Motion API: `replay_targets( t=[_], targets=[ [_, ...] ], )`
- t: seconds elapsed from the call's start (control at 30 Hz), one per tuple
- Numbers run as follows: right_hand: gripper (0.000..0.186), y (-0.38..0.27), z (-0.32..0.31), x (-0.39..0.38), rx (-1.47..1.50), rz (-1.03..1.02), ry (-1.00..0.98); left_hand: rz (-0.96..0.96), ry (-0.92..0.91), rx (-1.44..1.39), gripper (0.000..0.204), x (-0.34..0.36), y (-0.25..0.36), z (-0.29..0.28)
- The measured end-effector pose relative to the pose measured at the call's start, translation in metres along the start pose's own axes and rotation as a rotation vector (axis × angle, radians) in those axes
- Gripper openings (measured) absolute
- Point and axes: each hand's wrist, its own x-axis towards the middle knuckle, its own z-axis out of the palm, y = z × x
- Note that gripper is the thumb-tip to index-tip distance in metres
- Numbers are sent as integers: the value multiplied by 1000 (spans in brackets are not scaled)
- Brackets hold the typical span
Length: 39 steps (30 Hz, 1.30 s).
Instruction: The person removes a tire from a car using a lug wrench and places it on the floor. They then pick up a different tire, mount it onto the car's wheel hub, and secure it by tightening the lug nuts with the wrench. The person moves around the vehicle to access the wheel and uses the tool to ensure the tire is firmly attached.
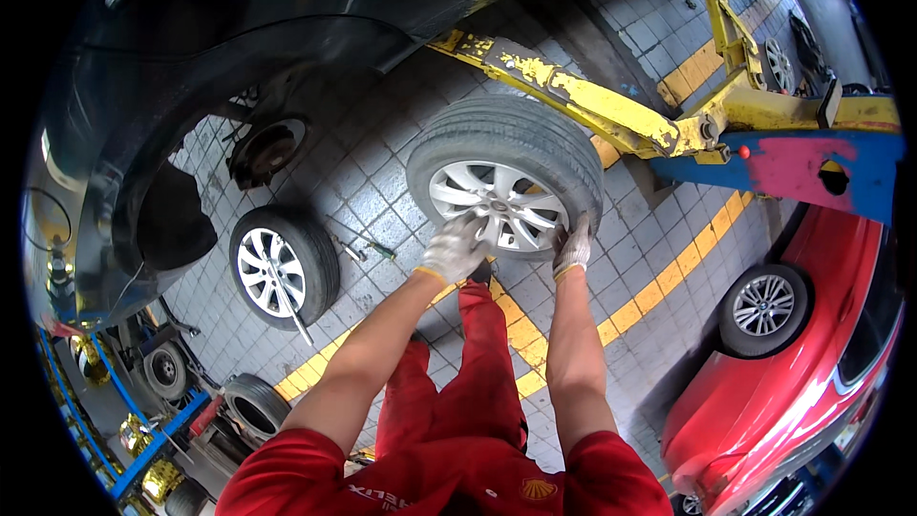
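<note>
A large car wheel (501,139) with silver spokes is tilted in front of me, its spoked face turned towards me. My right hand (573,247), in a pale work glove, is closed on the wheel's lower right edge, thumb by the rim. My left hand (457,247), gloved too, lies over the lower left of the wheel, fingers at the spokes near the hub. Motion smears those fingers, so their grip is unclear. Behind the wheel, its contact with the floor is hidden.
A raised dark car (315,48) has a bare brake disc (270,148) at its open wheel arch. Another wheel (325,268) lies left, a long metal bar (294,311) across it. Small tools (358,247) lie between. A yellow lift arm (611,110) reaches in; a red car (812,354) stands right.
</note>
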Motion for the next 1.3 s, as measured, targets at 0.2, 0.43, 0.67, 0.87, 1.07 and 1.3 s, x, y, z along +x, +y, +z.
replay_targets(
  t=[0.2,0.43,0.67,0.87,1.07,1.3],
  targets=[
    [63,-5,12,-29,-223,-91,-96,-587,-263,36,58,-189,-101,-17],
    [42,90,-22,-87,-768,-24,-288,-1007,-170,-184,65,-404,-185,-22],
    [39,251,-36,-231,-1206,12,-513,-1032,159,-509,66,-602,-215,1],
    [72,374,-46,-316,-1757,-551,-518,-1224,471,-687,66,-781,-237,28],
    [47,450,11,-344,-1724,-476,-978,-1586,440,-867,67,-933,-272,154],
    [40,502,107,-429,-1849,-253,-946,-1649,383,-904,66,-913,-261,114]
  ],
)
